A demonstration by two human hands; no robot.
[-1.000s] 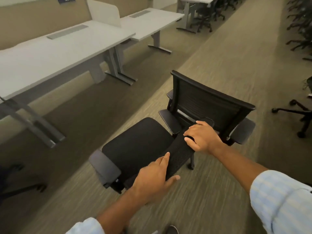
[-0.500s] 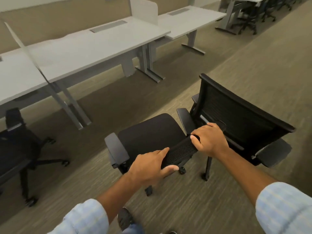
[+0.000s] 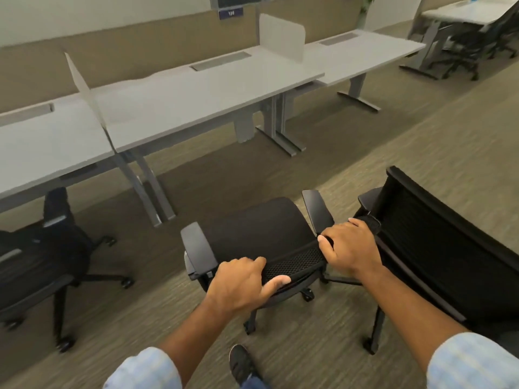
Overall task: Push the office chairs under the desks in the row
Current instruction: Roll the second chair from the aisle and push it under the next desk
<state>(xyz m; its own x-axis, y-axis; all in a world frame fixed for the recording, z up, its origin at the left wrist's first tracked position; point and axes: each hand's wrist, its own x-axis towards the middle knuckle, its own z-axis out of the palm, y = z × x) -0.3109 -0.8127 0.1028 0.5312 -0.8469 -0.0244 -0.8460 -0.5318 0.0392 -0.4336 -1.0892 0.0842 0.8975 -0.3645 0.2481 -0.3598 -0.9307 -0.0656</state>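
Observation:
A black office chair (image 3: pixel 252 228) stands on the carpet in front of me, its seat facing the row of grey desks (image 3: pixel 196 99). Both my hands grip the top edge of its mesh backrest: my left hand (image 3: pixel 241 284) at the left end with the thumb underneath, my right hand (image 3: pixel 351 248) at the right end. A second black chair (image 3: pixel 438 248) stands close on the right, its mesh back turned towards me. A third black chair (image 3: pixel 42 256) sits at the left, partly under the left desk.
Grey desk legs (image 3: pixel 283 130) and translucent dividers (image 3: pixel 280 37) separate the desk bays. More chairs and a desk (image 3: pixel 463 43) stand at the far right. My shoe (image 3: pixel 241 363) shows at the bottom. Open carpet lies between the held chair and the middle desk.
The view has swung left towards the desks. The chair I hold has turned with me to face the middle desk, and the left chair has come further into view.

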